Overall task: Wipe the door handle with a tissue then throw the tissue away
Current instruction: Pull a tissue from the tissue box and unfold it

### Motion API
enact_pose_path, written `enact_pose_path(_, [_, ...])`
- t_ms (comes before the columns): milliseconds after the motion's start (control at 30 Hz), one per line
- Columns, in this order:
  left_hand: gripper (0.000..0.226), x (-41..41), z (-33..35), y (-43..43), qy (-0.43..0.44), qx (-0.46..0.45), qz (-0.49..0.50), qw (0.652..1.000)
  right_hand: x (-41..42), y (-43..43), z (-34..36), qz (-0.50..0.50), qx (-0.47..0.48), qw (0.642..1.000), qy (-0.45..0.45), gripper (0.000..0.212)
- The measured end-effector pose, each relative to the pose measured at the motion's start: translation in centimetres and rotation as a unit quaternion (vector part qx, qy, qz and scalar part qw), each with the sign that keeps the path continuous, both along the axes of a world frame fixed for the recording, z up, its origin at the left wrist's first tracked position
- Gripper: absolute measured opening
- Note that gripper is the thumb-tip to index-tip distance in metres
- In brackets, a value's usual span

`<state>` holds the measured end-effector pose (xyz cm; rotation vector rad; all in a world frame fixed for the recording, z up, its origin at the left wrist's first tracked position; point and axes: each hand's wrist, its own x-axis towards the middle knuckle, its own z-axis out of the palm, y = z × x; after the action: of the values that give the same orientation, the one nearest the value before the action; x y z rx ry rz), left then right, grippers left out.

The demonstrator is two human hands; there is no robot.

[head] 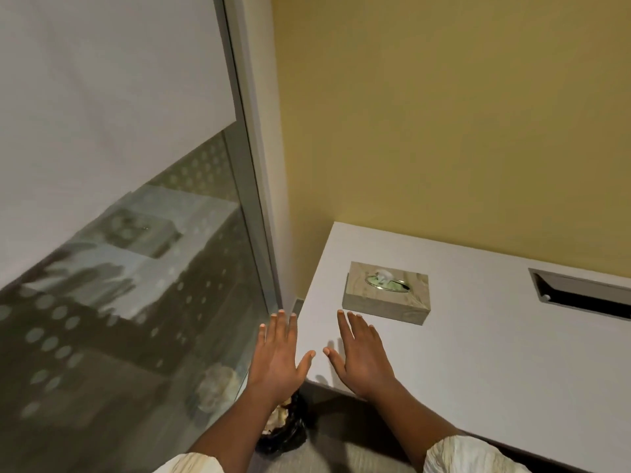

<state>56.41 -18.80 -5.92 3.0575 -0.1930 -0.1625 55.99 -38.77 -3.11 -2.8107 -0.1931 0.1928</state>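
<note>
A wood-patterned tissue box (pixel 386 294) rests on the white desk (pixel 478 353), with a white tissue (pixel 383 274) poking out of its oval slot. My right hand (pixel 362 356) hovers flat over the desk's near left corner, fingers spread, fingertips just short of the box. My left hand (pixel 278 356) is held flat beside it, over the desk's left edge, fingers apart and empty. Below my left wrist stands a bin with a black liner (pixel 283 435), crumpled paper inside. No door handle is in view.
A glass panel with a dotted frosted pattern (pixel 136 302) and a metal frame (pixel 254 199) fills the left side. A yellow wall (pixel 444 114) rises behind the desk. A recessed cable slot (pixel 580 295) sits in the desk at the right.
</note>
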Motion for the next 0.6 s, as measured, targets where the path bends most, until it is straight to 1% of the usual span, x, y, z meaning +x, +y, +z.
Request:
enact_pose_path(300, [0.091, 7.2, -3.5, -7.2, 0.001, -0.045, -0.016, 0.999, 8.5, -8.5, -1.5, -0.009, -0.011, 1.0, -0.014, 0.077])
enact_pose_path(467, [0.092, 10.1, -6.7, -10.5, 0.033, -0.062, 0.011, 0.997, 13.1, -12.5, -2.6, -0.047, -0.007, 0.999, -0.023, 0.071])
enact_pose_path(600, [0.093, 11.5, -9.0, -12.8, 0.079, -0.063, 0.037, 0.994, 16.6, -14.0, -3.6, -0.071, 0.001, 0.997, -0.029, 0.063])
